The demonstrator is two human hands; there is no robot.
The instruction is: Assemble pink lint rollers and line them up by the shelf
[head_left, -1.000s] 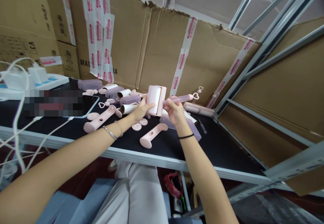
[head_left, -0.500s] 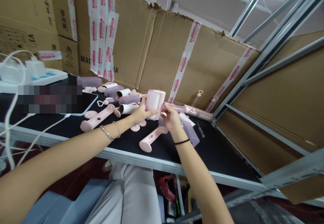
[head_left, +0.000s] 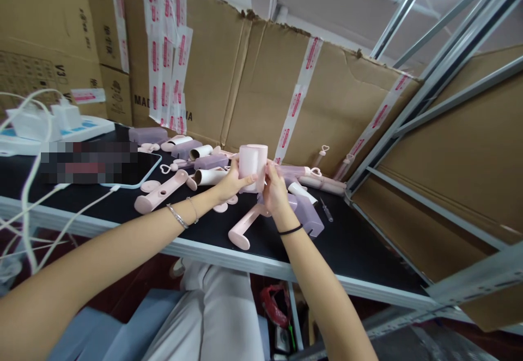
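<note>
Pink case (head_left: pixel 252 162) in fingers (head_left: pixel 271 172), "V3" carton (head_left: pixel 44 23)

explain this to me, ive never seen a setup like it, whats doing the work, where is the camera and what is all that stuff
There's no machine here: a person is working with two bare hands. The camera is worn on their head, looking forward and down, so both forearms reach into view from below.

The left hand grips a pink case above the table. The right hand touches its right side. A pink tube with a heart-shaped loop shows just beyond that hand; whether it's held is unclear.

On the black tabletop lie pink curved holders, lilac covers, white rolls, pink discs and a small screwdriver. A white power strip sits at the left. Cardboard stands behind.
</note>
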